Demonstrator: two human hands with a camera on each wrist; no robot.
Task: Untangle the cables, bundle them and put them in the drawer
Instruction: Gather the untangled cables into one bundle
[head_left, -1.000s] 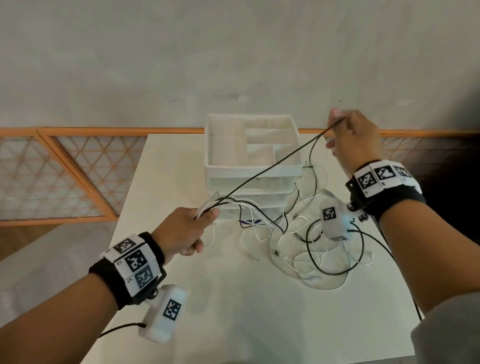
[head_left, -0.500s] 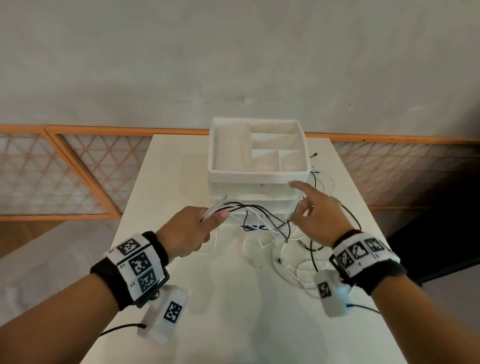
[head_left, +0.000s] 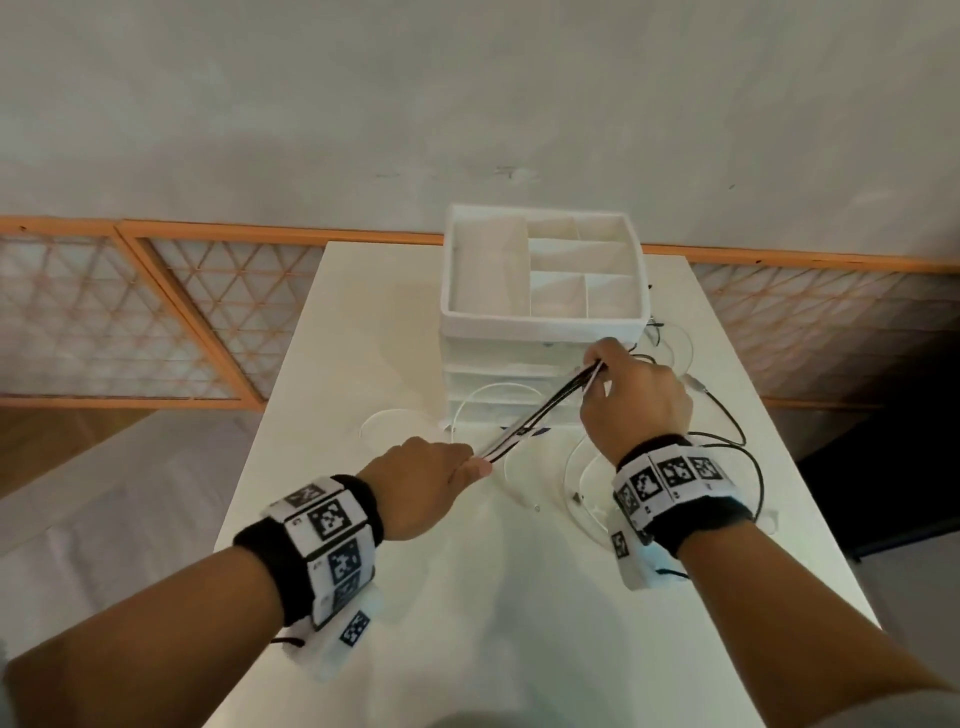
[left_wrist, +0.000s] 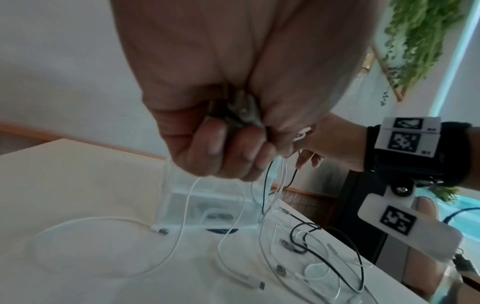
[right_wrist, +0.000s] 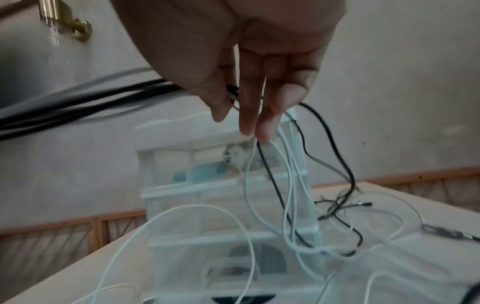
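Note:
A bunch of black and white cables (head_left: 540, 413) is stretched taut between my two hands above the white table (head_left: 467, 597). My left hand (head_left: 441, 475) grips one end in a fist; the plugs (left_wrist: 241, 111) show inside its curled fingers. My right hand (head_left: 618, 384) pinches the other end between thumb and fingers (right_wrist: 249, 115), just in front of the white drawer unit (head_left: 543, 358). Loose loops of the same cables (right_wrist: 291, 205) hang from the right hand onto the table. The unit's drawers look closed.
A divided white tray (head_left: 452, 291) tops the drawer unit. Slack white and black cable loops (head_left: 727, 447) with plugs (left_wrist: 255, 283) lie on the table right of and in front of the unit. The table's left and right edges are close; an orange lattice screen (head_left: 156, 312) stands behind.
My right hand came down from high at the right, reached over the cable pile, and now pinches the bunch and draws it taut. The left hand kept its grip and barely moved.

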